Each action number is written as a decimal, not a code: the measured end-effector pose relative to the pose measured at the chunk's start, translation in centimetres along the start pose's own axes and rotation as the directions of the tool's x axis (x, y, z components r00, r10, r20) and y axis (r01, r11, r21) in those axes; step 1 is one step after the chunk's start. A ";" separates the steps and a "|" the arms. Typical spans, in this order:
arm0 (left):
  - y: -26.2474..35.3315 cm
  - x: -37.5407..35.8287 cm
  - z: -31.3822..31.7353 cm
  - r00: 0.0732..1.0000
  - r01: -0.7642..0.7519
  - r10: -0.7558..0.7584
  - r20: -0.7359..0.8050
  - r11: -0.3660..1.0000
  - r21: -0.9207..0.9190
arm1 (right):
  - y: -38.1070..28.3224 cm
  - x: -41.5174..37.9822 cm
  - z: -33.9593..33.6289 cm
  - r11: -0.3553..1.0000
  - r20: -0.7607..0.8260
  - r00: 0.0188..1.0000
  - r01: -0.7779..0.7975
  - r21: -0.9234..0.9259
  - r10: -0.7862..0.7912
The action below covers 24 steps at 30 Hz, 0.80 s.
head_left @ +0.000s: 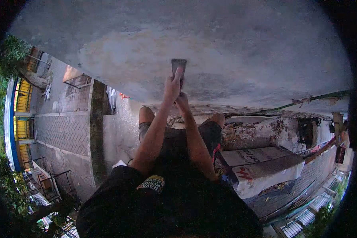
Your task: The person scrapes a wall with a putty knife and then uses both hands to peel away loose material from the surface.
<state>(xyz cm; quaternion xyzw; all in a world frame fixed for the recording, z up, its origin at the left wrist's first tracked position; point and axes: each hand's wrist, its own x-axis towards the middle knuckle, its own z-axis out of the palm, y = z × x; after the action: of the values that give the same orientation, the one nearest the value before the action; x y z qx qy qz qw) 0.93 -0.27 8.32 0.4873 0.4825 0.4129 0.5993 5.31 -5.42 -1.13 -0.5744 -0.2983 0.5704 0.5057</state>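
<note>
A scraper (179, 62) with a dark, flat blade lies against the grey wall (246, 51), its blade pointing up and away from me. My left hand (171, 88) is closed around it, with a finger stretched along the blade. Just below, my right hand (182, 101) closes at the lower end of the handle, which the fingers mostly hide. Around the blade the wall surface is patchy, with a paler, brownish worn area (119, 51) to the left.
My knees are bent on both sides of my arms. To the right sits a printed cardboard box (261, 158). A green hose or cable (321, 96) runs along the wall's lower edge. A paved walkway (61, 131) and yellow barred panels (23, 95) are at left.
</note>
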 end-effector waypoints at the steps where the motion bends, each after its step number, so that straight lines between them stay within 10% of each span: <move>1: -0.3 0.0 0.4 1.000 -0.018 0.017 -0.021 0.999 -0.034 | 0.2 0.5 0.0 0.993 -0.013 0.993 0.117 -0.014 -0.117; 14: 6.9 -0.1 1.8 0.994 -0.096 0.097 0.053 0.995 -0.023 | -8.0 -1.6 -0.1 0.937 -0.098 0.934 0.335 -0.095 -0.343; 24: 10.9 -3.1 2.6 0.981 -0.143 0.153 0.120 0.986 -0.089 | -11.9 -3.9 0.2 0.976 -0.127 0.979 0.178 0.124 -0.162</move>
<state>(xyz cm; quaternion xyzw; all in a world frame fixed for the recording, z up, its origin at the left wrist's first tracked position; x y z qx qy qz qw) 2.59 -1.70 19.74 0.5225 0.3890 0.4438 0.6154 7.23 -5.28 11.23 -0.5434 -0.2774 0.5095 0.6067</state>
